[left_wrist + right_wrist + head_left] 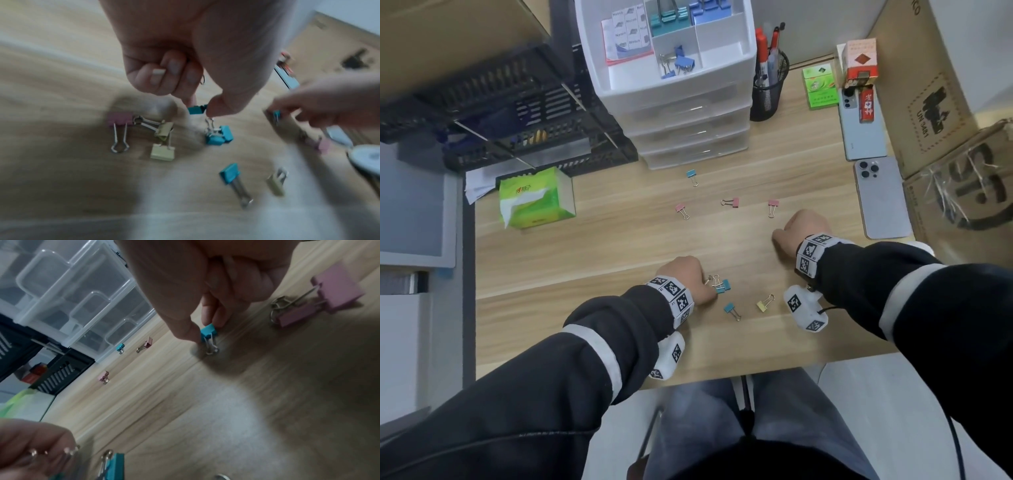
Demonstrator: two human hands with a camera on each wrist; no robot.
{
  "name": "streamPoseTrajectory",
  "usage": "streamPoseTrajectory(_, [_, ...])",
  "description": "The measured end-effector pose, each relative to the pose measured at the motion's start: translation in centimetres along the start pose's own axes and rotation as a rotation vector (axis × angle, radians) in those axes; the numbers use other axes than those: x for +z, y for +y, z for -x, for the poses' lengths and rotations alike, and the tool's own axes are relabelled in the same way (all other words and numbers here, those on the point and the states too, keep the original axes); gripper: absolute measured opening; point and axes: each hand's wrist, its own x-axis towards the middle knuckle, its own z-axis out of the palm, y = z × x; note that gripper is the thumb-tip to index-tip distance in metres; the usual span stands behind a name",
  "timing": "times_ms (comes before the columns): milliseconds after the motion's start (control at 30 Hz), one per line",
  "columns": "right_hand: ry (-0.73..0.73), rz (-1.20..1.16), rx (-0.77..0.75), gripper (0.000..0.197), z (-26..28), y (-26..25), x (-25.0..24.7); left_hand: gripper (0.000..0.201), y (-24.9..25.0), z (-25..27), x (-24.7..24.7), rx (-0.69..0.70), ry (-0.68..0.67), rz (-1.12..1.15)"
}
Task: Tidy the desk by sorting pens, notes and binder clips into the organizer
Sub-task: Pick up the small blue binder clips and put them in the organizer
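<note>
Two teal binder clips (722, 286) are lying on the worktop (599, 250), well in front of the white organizer (671, 72). The left hand (685, 278) is pinching a teal clip (197, 109) between curled fingers (157, 76); the right hand (804, 226) is pinching another (209, 331). Three pink clips (732, 202) are lying nearer the organizer.

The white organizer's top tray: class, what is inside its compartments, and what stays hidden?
Inside the organizer tray: a sticky-note pad, teal binder clips, blue clips behind, loose blue clips in front. One compartment looks empty. The frosted drawers hide their contents.
</note>
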Motion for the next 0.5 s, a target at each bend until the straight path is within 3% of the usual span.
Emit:
streamPoseTrajectory(133, [0.012, 0.036, -0.002, 0.021, 0.5, 0.4, 0.1, 0.038, -0.2, 0.1, -0.4, -0.095, 0.018, 0.269])
streamPoseTrajectory(333, [0.007, 0.073, -0.011, 0.022, 0.5, 0.1, 0.1, 0.038, -0.7, 0.3, -0.7, -0.095, 0.026, 0.359])
streamPoseTrajectory(500, [-0.133, -0.387, 0.076, 0.027, 1.3, -0.8, -0.5, 0.029, -0.9, 0.3, -1.0, -0.098, 0.123, 0.443])
